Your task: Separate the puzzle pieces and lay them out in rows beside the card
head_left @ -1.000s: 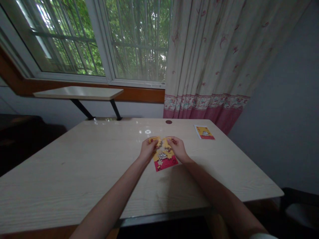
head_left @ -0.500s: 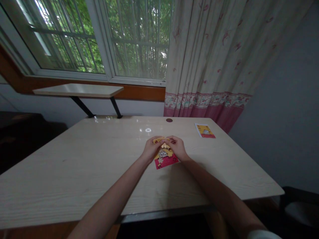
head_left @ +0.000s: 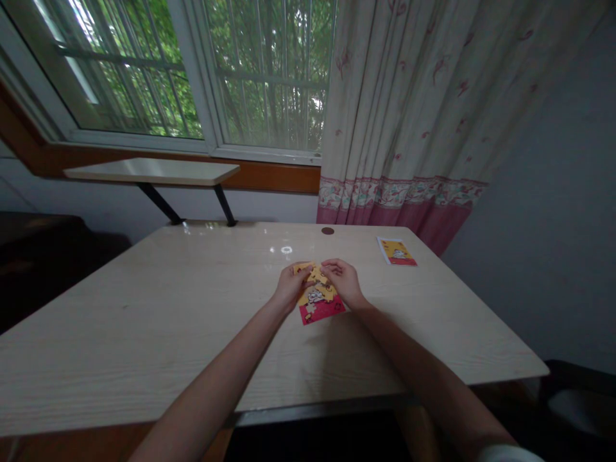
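Puzzle [head_left: 322,310] with a yellow far part and a red near edge lies on the table [head_left: 192,321], between the hands. At its far end, the left hand [head_left: 289,286] pinches the yellow pieces [head_left: 308,267]; the right hand [head_left: 345,283] touches them, its grip unclear. Tabletop stretches widely leftward and nearward. Near the far right edge lies a picture card [head_left: 397,253], well apart from the right hand.

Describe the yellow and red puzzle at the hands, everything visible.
The puzzle looks like thin card: yellow farther off, red nearest, a white, dark-lined figure between, and a pale jigsaw-shaped patch, likely a gap. It sits slightly turned above or on the desk. The left hand and right hand partly hide its far part.
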{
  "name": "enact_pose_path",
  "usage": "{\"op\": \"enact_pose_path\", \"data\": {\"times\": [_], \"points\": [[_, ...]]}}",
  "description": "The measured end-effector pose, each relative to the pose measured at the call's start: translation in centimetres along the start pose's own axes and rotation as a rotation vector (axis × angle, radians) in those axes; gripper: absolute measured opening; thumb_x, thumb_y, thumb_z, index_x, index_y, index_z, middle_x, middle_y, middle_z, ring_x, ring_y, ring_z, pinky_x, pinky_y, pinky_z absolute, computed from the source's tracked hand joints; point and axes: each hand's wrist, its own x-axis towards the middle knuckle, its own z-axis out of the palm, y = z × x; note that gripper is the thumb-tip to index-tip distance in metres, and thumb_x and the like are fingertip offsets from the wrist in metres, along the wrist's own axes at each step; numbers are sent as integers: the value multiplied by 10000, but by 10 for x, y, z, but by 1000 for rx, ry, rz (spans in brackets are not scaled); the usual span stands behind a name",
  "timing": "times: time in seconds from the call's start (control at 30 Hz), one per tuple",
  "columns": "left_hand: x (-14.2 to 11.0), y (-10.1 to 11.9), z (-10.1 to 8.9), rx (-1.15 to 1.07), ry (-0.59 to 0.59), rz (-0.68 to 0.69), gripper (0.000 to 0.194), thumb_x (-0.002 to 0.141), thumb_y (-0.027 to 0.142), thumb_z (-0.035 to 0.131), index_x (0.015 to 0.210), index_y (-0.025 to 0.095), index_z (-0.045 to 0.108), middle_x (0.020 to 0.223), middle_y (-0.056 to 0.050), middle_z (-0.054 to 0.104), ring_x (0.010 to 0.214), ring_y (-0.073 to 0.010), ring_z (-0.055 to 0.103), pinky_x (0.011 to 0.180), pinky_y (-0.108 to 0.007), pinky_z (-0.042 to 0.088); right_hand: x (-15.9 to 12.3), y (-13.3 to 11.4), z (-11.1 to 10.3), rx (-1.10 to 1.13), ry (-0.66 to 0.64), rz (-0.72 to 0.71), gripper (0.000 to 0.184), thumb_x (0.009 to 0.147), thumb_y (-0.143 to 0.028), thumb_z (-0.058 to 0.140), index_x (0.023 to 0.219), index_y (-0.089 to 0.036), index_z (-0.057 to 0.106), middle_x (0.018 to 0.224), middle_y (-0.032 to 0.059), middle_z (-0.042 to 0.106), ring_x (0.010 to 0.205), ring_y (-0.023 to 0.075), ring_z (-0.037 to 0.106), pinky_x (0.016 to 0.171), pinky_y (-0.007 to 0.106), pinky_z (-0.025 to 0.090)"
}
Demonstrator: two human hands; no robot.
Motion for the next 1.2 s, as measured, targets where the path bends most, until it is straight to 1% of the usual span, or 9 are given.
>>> {"op": "enact_pose_path", "data": {"times": [0.13,0.23,0.4,0.47,0.7,0.87,0.97,1.1,1.2], "points": [[-5,2,3,-1,-64,-48,265,583,220,745,788,92,637,689,-35,638,603,-115,608,509,-189,513,1,2,-1,-55,34,5,178,647,-310,645,743,-160,634,643,13,627,569,118,565,543,223,454],[-7,1,4,9,-116,-40,313,545,203,772,801,84,638,704,-49,646,611,-123,610,515,-190,502,1,2,-2,-79,25,5,190,654,-325,644,742,-156,642,675,27,637,598,127,578,566,232,465],[-5,0,2,-20,-53,38,323,532,197,770,799,96,620,706,-30,643,617,-105,602,551,-183,497,1,6,-1,18,-49,39,288,660,-329,643,893,-161,617,653,-4,600,568,107,560,537,212,453],[-4,1,2,-27,-25,50,315,543,191,758,808,97,616,708,-26,641,608,-96,596,540,-171,492,0,8,0,13,-85,38,288,647,-318,658,885,-163,607,628,-20,579,550,99,545,529,204,443],[-1,-1,-1,-22,11,31,246,553,152,722,764,90,612,667,-21,621,586,-98,590,529,-184,511,-8,-6,0,-213,-92,-168,165,716,-319,604,803,-181,624,706,-2,620,624,110,551,611,221,450],[1,1,-2,-34,31,20,167,607,124,664,760,93,607,627,-15,601,527,-85,570,455,-153,484,-3,-5,-6,-224,9,-151,199,752,-327,567,845,-164,634,759,30,654,650,127,574,609,230,456],[2,3,-1,-43,31,-10,152,632,87,619,784,94,609,640,-29,608,543,-103,586,467,-179,501,3,4,-12,-301,12,-116,215,784,-313,528,865,-159,654,821,59,678,688,148,600,640,256,468],[1,3,2,-62,18,-26,189,627,25,574,799,98,607,671,-41,626,591,-123,605,534,-221,528,5,8,-16,-544,-15,-245,228,815,-295,499,888,-179,681,904,74,682,842,182,597,801,321,439],[-1,1,4,-72,-27,-22,221,615,20,584,821,93,613,708,-57,649,624,-133,619,586,-234,528,2,6,-12,-564,-41,-266,247,806,-323,523,956,-193,669,926,69,675,871,187,587,824,333,432]]}}
